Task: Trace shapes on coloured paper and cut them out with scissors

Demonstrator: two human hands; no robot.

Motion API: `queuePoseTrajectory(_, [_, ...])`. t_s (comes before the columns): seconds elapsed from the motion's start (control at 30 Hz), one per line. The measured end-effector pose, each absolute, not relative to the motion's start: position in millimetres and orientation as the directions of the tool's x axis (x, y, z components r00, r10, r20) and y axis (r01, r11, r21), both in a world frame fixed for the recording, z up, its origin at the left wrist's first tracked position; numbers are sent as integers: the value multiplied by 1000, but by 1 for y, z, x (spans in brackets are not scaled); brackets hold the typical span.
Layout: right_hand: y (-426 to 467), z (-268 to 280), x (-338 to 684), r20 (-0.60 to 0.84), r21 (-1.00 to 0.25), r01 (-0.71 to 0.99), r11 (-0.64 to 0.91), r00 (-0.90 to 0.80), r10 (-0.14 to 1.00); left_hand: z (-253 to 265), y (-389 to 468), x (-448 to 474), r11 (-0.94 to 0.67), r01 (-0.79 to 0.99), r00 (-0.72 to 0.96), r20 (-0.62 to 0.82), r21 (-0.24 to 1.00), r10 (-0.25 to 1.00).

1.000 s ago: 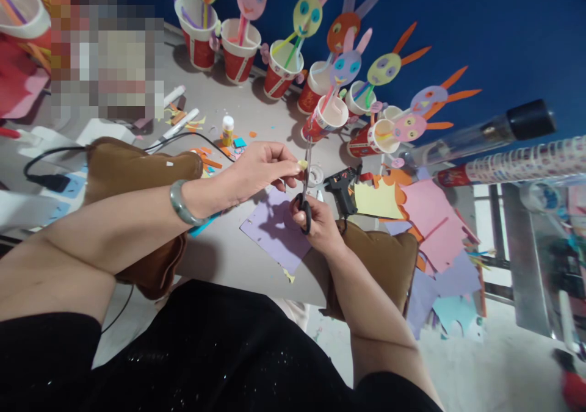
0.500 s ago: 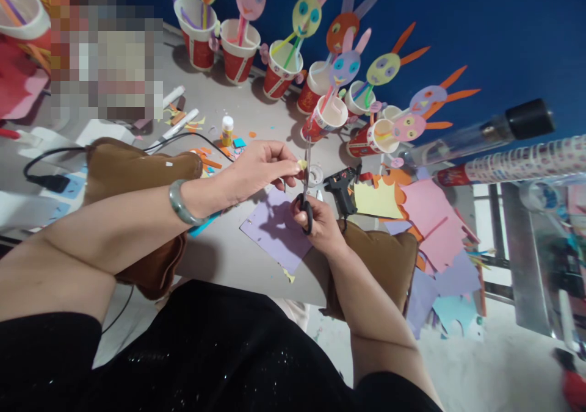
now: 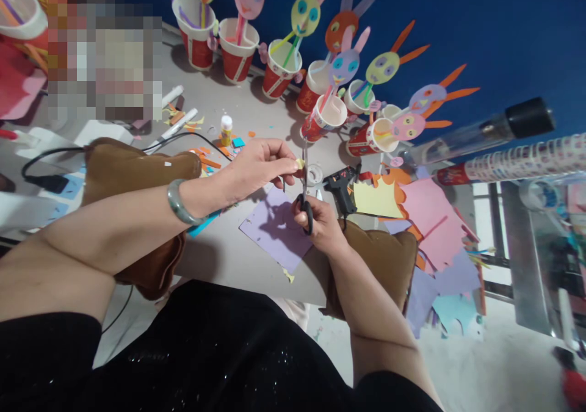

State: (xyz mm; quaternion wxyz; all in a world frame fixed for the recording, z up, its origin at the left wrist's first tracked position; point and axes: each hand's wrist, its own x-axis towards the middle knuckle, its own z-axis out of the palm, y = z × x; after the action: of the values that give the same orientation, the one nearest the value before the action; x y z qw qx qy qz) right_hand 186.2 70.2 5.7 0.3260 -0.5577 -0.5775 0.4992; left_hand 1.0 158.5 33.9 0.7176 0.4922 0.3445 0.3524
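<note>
Between the thumb and fingers of my left hand is pinched a small piece of yellow paper. A thin dark stick-like tip also shows below those fingers; its kind I cannot make out. My right hand grips a pair of scissors by black handles, blades pointing away from me. The blades look nearly closed and lie right at the yellow piece's edge. Beneath both hands a sheet of purple paper rests on the table, with a faint drawn outline partly in shadow. A yellow scrap lies at its near corner.
Red paper cups with paper rabbit faces line the back. A black glue gun and tape roll sit beyond my right hand, coloured paper farther right. Brown cushions lie under both forearms. A glue bottle stands left.
The scissor blades have closed slightly beside the yellow paper. Both hands stay in almost the same place, and the view has barely shifted.
</note>
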Motion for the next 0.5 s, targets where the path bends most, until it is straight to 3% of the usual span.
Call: queuePoseTrajectory(0.5, [70, 7, 187, -204, -938, 313, -150, -148, 968, 32, 159, 1, 250, -150, 508, -142, 957, 849])
